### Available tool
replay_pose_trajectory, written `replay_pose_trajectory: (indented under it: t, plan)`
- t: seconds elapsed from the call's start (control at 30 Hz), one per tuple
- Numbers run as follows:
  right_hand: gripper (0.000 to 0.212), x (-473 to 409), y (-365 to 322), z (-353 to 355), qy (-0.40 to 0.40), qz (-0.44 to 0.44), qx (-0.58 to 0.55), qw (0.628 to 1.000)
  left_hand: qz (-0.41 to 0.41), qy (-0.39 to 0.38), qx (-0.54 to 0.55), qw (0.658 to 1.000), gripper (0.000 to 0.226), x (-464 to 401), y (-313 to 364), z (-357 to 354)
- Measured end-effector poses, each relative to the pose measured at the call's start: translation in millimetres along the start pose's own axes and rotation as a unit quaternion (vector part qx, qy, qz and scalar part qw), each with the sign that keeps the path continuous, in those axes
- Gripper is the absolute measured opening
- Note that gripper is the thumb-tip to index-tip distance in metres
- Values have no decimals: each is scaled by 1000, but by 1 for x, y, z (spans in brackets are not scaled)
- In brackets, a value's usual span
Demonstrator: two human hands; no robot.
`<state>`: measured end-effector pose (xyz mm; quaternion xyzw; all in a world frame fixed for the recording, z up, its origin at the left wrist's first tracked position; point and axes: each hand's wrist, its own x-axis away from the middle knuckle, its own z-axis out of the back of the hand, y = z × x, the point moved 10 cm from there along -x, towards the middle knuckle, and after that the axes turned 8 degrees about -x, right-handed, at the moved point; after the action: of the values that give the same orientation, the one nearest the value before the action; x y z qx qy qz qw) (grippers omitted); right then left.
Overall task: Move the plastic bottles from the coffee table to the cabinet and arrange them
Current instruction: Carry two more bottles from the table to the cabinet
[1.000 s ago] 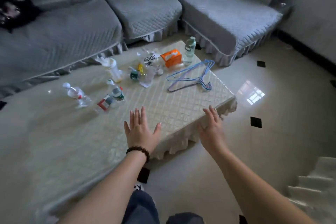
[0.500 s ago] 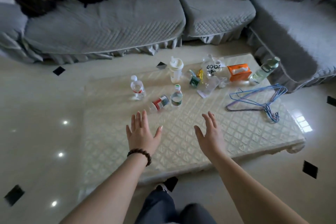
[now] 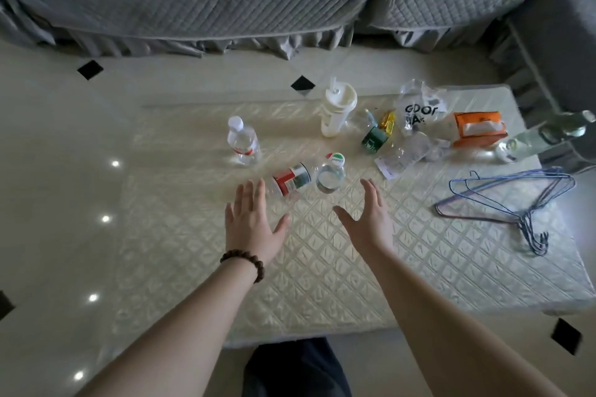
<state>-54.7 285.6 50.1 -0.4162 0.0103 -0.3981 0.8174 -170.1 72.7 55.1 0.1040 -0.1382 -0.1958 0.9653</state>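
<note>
Three clear plastic bottles stand or lie mid-table on the coffee table [image 3: 322, 284], which has a cream quilted cover. A white-capped bottle [image 3: 243, 142] stands upright at the left. A bottle with a red and green label [image 3: 291, 178] lies on its side. A green-capped bottle [image 3: 331, 172] stands beside it. A taller bottle [image 3: 541, 138] stands at the table's far right edge. My left hand [image 3: 253, 222], open, has its fingertips just short of the lying bottle. My right hand [image 3: 371, 219], open, hovers just right of the green-capped bottle. No cabinet is in view.
A white lidded cup [image 3: 337, 111], a small green box [image 3: 374, 138], a crumpled clear bag [image 3: 419, 109], an orange tissue pack [image 3: 479, 127] and blue wire hangers [image 3: 516, 200] lie on the table. A grey sofa [image 3: 193, 0] runs behind it. Glossy tiled floor surrounds the table.
The view has swung left and closed in on the table. Both open hands have moved forward toward the lying and green-capped bottles.
</note>
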Motion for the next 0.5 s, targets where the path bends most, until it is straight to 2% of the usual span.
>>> replay_pose_trajectory:
  t: [0.13, 0.23, 0.3, 0.43, 0.5]
  plan:
    - [105, -54, 13, -28, 0, 1, -47, 999, -14, -4, 2, 1000, 85, -36, 7, -40]
    - [112, -81, 21, -46, 2, 8, -92, 996, -36, -15, -9, 999, 87, -54, 9, -67]
    - [106, -94, 29, -56, 4, 0, -109, 994, -41, -19, -14, 999, 87, -64, 6, -80]
    - [71, -109, 40, -65, 0, -19, -133, 991, -47, -22, -13, 999, 87, -82, 10, -94]
    - [63, -113, 42, -60, 5, -5, -143, 990, -55, -20, -15, 998, 87, -93, 17, -99]
